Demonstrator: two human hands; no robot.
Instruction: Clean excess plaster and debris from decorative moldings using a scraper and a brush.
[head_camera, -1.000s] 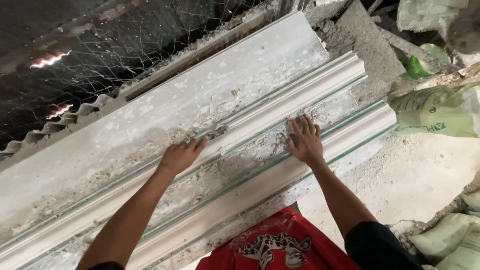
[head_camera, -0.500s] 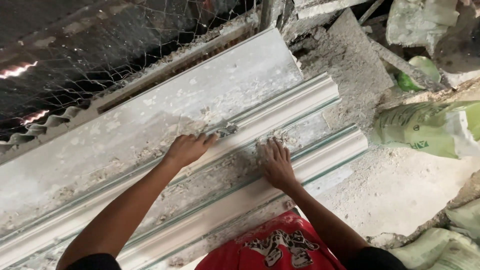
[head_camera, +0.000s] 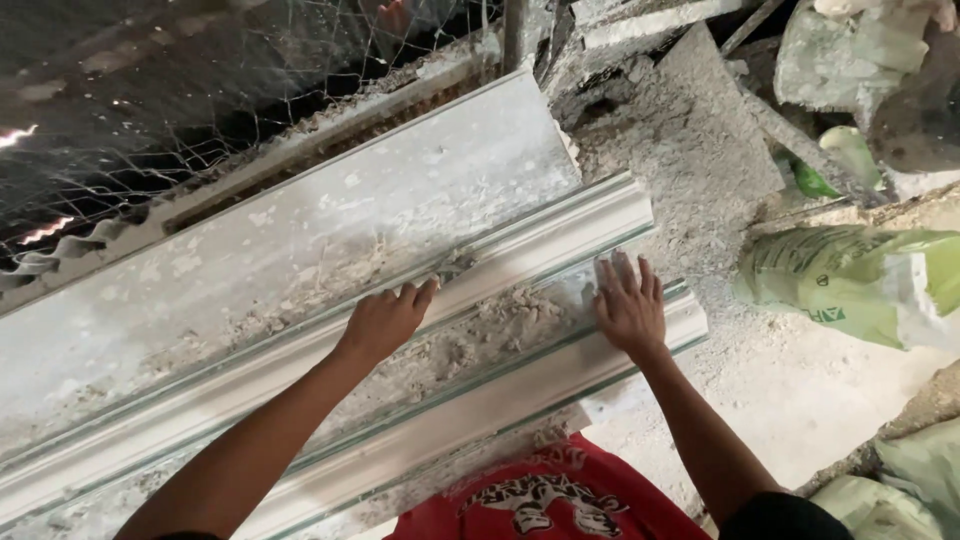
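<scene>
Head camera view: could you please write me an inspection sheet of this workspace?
Surface: long white profiled moulding, dusted with crumbly grey plaster debris.
Job's things: small scraper-like tool at the ridge; its kind is unclear.
Clutter: green sacks, broken slabs.
Hands: left hand closed on the tool; right hand flat, fingers spread, in the channel near the moulding's end.
Cables: nothing seen.
Surroundings: wire mesh, dusty floor, red garment.
</scene>
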